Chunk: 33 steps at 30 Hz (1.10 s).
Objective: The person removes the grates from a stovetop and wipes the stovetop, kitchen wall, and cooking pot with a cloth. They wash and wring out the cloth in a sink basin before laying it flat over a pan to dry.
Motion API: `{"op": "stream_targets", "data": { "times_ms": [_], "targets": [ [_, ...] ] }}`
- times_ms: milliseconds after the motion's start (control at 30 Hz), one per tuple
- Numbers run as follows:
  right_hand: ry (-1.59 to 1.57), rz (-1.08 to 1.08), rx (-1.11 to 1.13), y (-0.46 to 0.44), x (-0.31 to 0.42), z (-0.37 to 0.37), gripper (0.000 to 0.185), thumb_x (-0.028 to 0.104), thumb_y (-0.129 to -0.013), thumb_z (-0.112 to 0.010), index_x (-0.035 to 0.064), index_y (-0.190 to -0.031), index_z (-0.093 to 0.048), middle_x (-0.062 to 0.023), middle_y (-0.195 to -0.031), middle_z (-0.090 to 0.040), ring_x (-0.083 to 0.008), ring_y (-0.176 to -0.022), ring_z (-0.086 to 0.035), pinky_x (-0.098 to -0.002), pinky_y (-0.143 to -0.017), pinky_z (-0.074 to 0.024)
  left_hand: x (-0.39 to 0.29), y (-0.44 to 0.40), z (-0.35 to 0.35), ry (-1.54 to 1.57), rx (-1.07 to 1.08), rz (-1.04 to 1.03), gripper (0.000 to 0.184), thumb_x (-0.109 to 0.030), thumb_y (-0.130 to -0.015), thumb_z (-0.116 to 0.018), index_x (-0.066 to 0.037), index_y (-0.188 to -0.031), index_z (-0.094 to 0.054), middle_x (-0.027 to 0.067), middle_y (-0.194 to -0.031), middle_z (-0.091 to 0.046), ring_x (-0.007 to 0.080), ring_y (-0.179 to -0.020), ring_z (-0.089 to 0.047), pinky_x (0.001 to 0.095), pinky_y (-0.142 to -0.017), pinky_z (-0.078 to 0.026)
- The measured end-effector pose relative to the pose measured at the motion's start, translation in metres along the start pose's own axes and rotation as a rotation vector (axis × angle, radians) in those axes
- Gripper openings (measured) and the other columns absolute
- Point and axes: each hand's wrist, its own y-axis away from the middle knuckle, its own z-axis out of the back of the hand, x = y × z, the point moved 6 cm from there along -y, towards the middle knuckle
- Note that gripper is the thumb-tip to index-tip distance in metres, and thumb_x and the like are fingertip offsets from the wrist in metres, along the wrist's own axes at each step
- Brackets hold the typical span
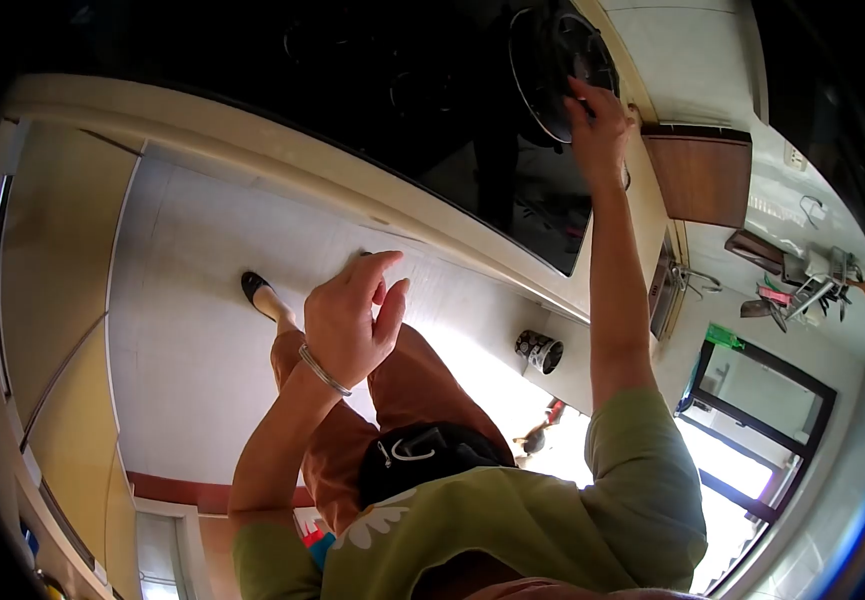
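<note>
My right hand [600, 130] reaches out over the far right part of the black cooktop [537, 215]. Its thumb and fingers are drawn together at a dark round thing with a thin shiny rim [529, 75], which looks like a pan or a lid; the dark glare hides which. My left hand [354, 318], a metal bangle at the wrist, hangs in the air in front of the counter. Its thumb and forefinger are apart, the other fingers loosely curled, with nothing held.
The pale counter edge [282, 150] runs in front of the cooktop. A brown wooden board [697, 175] stands by the wall near a sink [664, 288] and hanging utensils [797, 290]. A patterned bin [538, 352] is on the floor; yellowish cabinets [57, 250] line the left.
</note>
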Motion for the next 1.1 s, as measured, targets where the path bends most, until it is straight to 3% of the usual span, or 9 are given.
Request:
{"op": "stream_targets", "data": {
  "times_ms": [433,567,833,967,1100],
  "targets": [
    [-0.057,0.088,0.003,0.003,0.0,0.011,0.02,0.005,-0.07,-0.061,0.0088,-0.09,-0.064,-0.0085,-0.082,-0.06,-0.0245,-0.08,-0.055,-0.0316,-0.069,-0.0446,0.006,-0.001,-0.002,-0.015,0.001,0.028,0.02,-0.003,-0.072,-0.06,-0.002,-0.091,-0.056,0.0051,-0.052,-0.046,0.0114,-0.038,-0.039,0.0225,-0.036,-0.031],
    [-0.108,0.028,0.028,0.005,-0.008,0.009,0.021,0.006,-0.07,-0.061,0.0092,-0.09,-0.064,-0.008,-0.082,-0.06,-0.0244,-0.079,-0.055,-0.0318,-0.069,-0.0445,0.004,-0.003,-0.01,-0.024,-0.004,0.007,0.019,-0.003,-0.072,-0.06,-0.002,-0.091,-0.056,0.005,-0.052,-0.046,0.0111,-0.038,-0.039,0.0223,-0.036,-0.03],
    [-0.175,0.015,0.069,0.008,-0.008,0.009,0.024,0.005,-0.07,-0.062,0.0095,-0.094,-0.064,-0.0075,-0.082,-0.058,-0.0203,-0.076,-0.055,-0.0265,-0.056,-0.0455,0.003,-0.009,-0.022,-0.029,0.024,0.017,0.019,-0.002,-0.072,-0.059,-0.001,-0.091,-0.056,0.0051,-0.054,-0.047,0.0106,-0.039,-0.04,0.0216,-0.036,-0.031],
    [-0.209,-0.008,0.078,0.007,-0.007,0.006,0.025,0.005,-0.07,-0.063,0.0096,-0.095,-0.064,-0.0073,-0.082,-0.058,-0.0199,-0.076,-0.054,-0.026,-0.056,-0.0454,0.004,-0.012,-0.028,-0.025,0.033,-0.001,0.021,-0.001,-0.072,-0.059,-0.001,-0.093,-0.056,0.0054,-0.058,-0.049,0.0101,-0.041,-0.041,0.0211,-0.037,-0.031],
    [-0.243,-0.004,0.074,0.005,-0.01,0.012,0.025,0.006,-0.073,-0.062,0.0074,-0.097,-0.063,-0.0077,-0.085,-0.06,-0.0179,-0.08,-0.055,-0.0242,-0.063,-0.0453,-0.002,-0.015,-0.032,-0.013,0.049,0.015,0.022,-0.001,-0.072,-0.059,-0.001,-0.094,-0.056,0.005,-0.059,-0.049,0.01,-0.042,-0.04,0.0208,-0.037,-0.031]
  ]
}}
